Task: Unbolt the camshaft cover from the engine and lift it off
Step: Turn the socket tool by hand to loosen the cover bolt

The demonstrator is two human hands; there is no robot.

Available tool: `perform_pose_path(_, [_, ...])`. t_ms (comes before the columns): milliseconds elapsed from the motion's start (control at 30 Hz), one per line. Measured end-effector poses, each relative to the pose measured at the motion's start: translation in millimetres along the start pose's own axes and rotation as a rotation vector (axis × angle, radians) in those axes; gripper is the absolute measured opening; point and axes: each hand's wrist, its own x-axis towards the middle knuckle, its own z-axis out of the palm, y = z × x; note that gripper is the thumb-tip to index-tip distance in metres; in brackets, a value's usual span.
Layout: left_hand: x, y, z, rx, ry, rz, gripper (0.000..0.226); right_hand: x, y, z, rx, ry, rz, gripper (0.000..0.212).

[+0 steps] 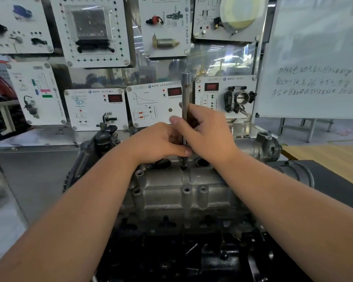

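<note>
1. The engine [171, 241] stands in the centre foreground; the camshaft cover [183, 192] is seated on top of it, not yet lifted.
2. The display board [94, 106] rises close behind the engine, limiting rearward room; there is open space to either side.
3. The extension bar [184, 94] stands upright, its tip in a recessed bolt hole at the cover's far edge. Tilting it risks slipping off the bolt head.
4. The left hand [161, 143] grips the bar low; the right hand [204, 131] grips it higher. Both are clamped on it.

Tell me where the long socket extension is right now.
In the head view it stands upright at centre, the socket extension gripped by both the left hand and right hand, its tip on the camshaft cover.
</note>
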Motion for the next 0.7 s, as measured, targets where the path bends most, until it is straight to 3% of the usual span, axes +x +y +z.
perform_pose_path(67, [0.9, 0.4, 1.0, 0.000, 0.004, -0.001, 0.019, 0.5, -0.7, 0.0, -0.001, 0.010, -0.011, 0.012])
perform_pose_path(133, [1.2, 0.3, 1.3, -0.008, 0.002, 0.004, 0.022, 0.8, 1.4, 1.1, -0.002, 0.023, -0.004, 0.017])
perform_pose_path(200, [0.7, -1.3, 0.5, -0.037, -0.024, 0.017, 0.011, 0.2, 2.8, 2.3, 0.009, 0.010, 0.020, 0.027])
perform_pose_path(300, [-1.6, -2.1, -1.1, -0.061, -0.060, 0.054, 0.030, -0.3, 3.6, 4.4, 0.029, -0.034, 0.048, 0.032])
perform_pose_path(400, [-1.6, 0.0, -0.3, -0.051, -0.031, 0.034, 0.013, 0.8, 3.8, 3.5, 0.015, -0.062, 0.035, 0.031])
perform_pose_path(500, [-0.2, 0.0, -0.1, 0.004, 0.008, 0.028, 0.019, 0.6, 0.9, 2.3, 0.000, -0.059, 0.009, 0.020])
perform_pose_path(600, [0.9, -1.2, -0.3, -0.016, 0.030, 0.008, 0.014, 0.0, -0.5, 2.5, -0.014, -0.017, 0.048, 0.029])
perform_pose_path(700, [1.1, -2.7, -0.6, -0.009, -0.007, 0.001, 0.009, 0.9, 0.8, 1.9, -0.055, -0.012, 0.048, 0.018])
